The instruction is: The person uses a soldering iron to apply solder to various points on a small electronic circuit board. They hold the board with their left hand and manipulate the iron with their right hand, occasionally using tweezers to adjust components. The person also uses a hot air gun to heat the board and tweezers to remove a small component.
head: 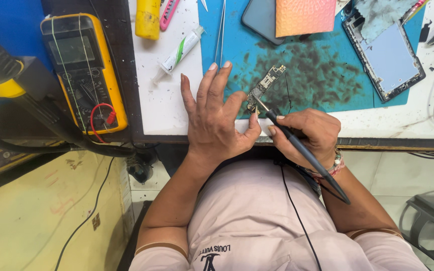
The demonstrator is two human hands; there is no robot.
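Note:
A small green circuit board (266,83) lies on the blue work mat (327,75), tilted. My left hand (216,118) rests flat on the table edge, index finger and thumb pinning the board's near end. In my right hand (307,134) is a black soldering iron (297,148), held like a pen, its metal tip touching the board's lower end. The iron's black cord runs down over my lap.
A yellow multimeter (84,70) sits at left beside a yellow-and-black tool. Tweezers (221,30), a white tube (179,50), a yellow bottle (148,17), a dark phone under an orange card (302,16) and an opened phone frame (385,52) lie on the bench.

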